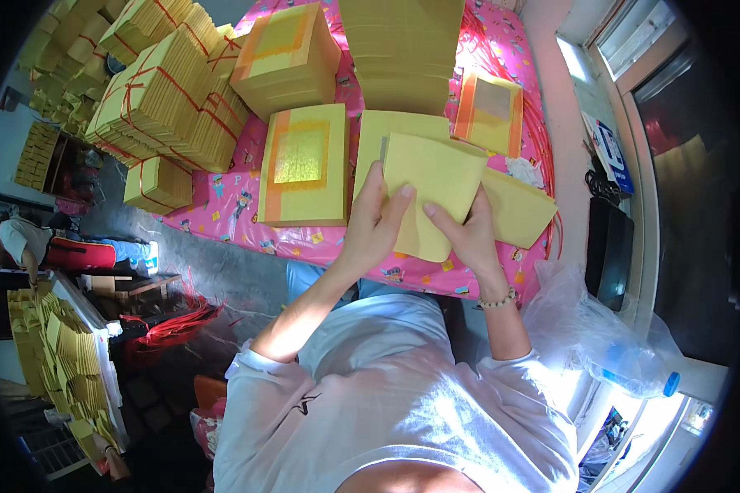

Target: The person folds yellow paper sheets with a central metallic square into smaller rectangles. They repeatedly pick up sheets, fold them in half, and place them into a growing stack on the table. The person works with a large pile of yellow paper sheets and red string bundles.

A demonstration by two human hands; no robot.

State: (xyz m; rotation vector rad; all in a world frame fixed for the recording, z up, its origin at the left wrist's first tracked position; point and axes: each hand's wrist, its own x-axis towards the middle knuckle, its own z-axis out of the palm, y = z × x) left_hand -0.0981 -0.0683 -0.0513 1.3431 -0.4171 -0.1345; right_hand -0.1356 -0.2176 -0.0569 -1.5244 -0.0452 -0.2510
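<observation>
Between my two hands is a thin stack of yellow paper [434, 177], tilted above the table's near edge. My left hand [375, 220] grips its left side, thumb on top. On the right side my right hand [471, 237] grips it the same way, the thumb pressing on its face. More yellow paper [403, 123] lies behind the held stack, and another yellow sheet or pile [518, 207] sticks out to the right. To the left sits a squared pile of yellow paper [306, 201] topped with an orange-bordered gold patch. The fingers under the stack are hidden.
A pink patterned cloth [325, 241] covers the table. Bundles tied with red string [152, 103] rise at the left, taller piles [403, 57] at the back. Red strands [543, 135] run along the right edge. A plastic bottle [633, 374] lies lower right; another person [41, 242] is far left.
</observation>
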